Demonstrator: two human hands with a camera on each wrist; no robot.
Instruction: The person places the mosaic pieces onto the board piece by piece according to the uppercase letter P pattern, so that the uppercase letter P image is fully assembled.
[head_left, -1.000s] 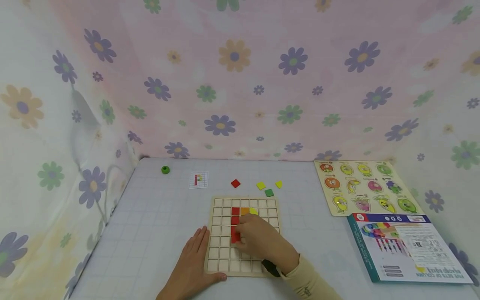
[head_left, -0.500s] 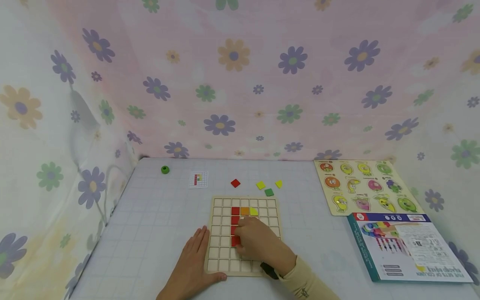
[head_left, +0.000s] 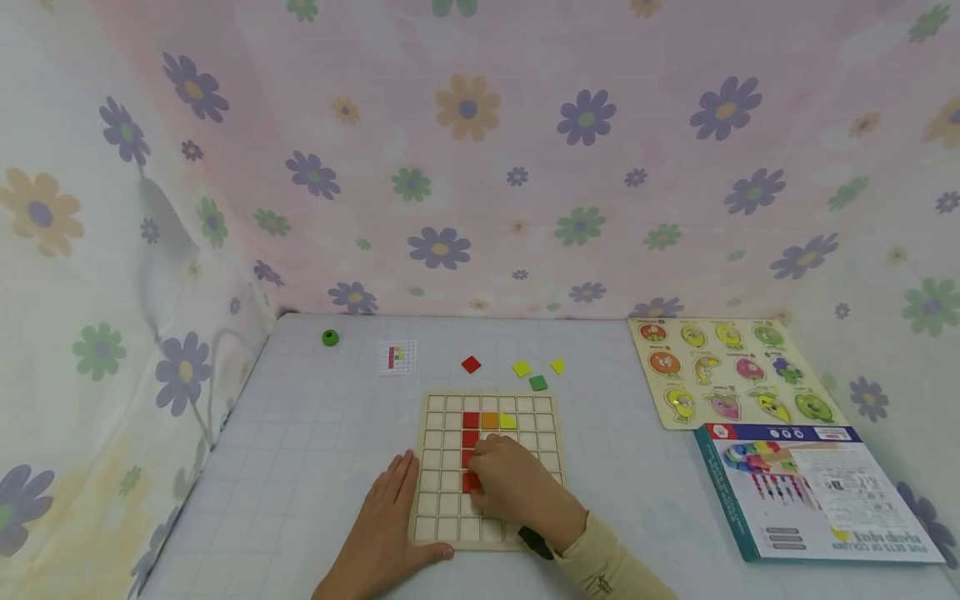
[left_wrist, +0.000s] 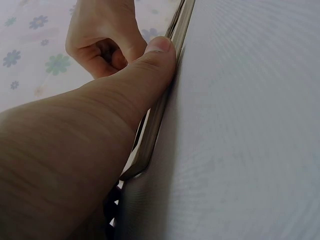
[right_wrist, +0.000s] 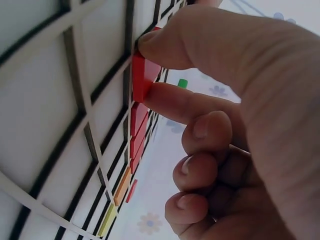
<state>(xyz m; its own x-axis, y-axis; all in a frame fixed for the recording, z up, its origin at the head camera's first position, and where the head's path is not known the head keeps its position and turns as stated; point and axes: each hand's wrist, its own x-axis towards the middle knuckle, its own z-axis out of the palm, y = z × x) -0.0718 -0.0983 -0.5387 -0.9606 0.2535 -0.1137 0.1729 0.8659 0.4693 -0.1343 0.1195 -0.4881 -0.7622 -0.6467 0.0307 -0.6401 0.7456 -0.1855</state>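
Red square tile (right_wrist: 141,75), flat, glossy

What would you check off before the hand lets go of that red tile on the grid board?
1. Right hand pinches the red tile between thumb and forefinger: ok.
2. Tile seated flat in its cell: not ok, one edge stands tilted above the grid board in the right wrist view.
3. Tile in line with the red column above it: ok.
4. Left hand steadies the board's edge, thumb against it: ok.
5. Loose tiles lie apart, beyond the board: ok.
6. Match with the pattern card: cannot tell, too small.
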